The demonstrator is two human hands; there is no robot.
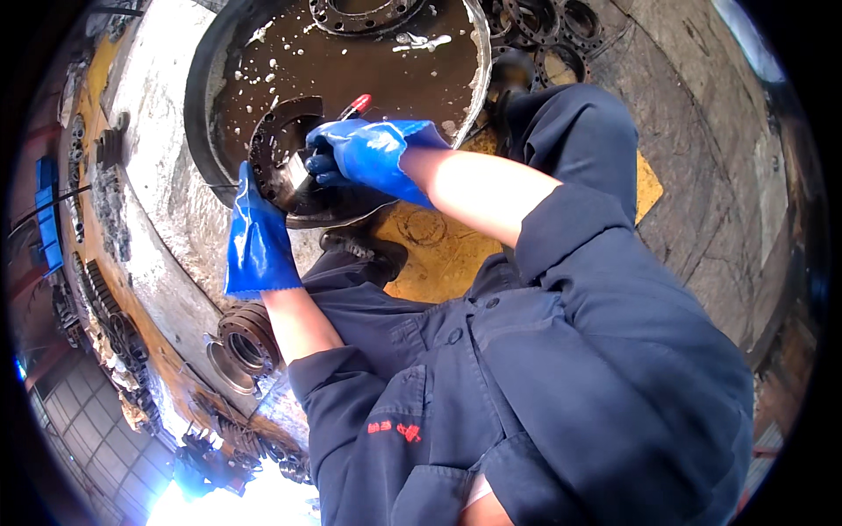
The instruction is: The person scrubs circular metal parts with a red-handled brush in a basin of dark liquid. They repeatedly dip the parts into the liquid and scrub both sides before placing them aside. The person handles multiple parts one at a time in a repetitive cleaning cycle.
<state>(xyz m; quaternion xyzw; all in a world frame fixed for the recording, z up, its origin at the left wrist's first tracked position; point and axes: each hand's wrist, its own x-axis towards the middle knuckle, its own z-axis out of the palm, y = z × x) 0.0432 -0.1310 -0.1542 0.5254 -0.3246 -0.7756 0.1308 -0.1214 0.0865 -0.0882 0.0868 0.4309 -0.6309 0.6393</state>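
Observation:
A dark metal ring point(260, 140) with holes around its flange tilts over the near left part of a round black tub point(200, 131) of brown liquid. My left hand point(257, 235), in a blue rubber glove, grips the ring's lower left edge, its thumb up along the outside. Also gloved in blue, my right hand point(364, 156) is closed round a red-ended tool point(360, 103) that looks like a scraper. Its flat, pale blade point(296, 170) rests at the ring's inner side. The fingers partly hide the tool's handle.
Another holed ring point(364, 19) lies at the tub's far side. Several dark rings point(561, 63) are piled on the floor beyond its right rim. Stacked rings point(248, 337) stand by my left forearm. A yellow board point(430, 254) lies under my feet, and metal parts line the left.

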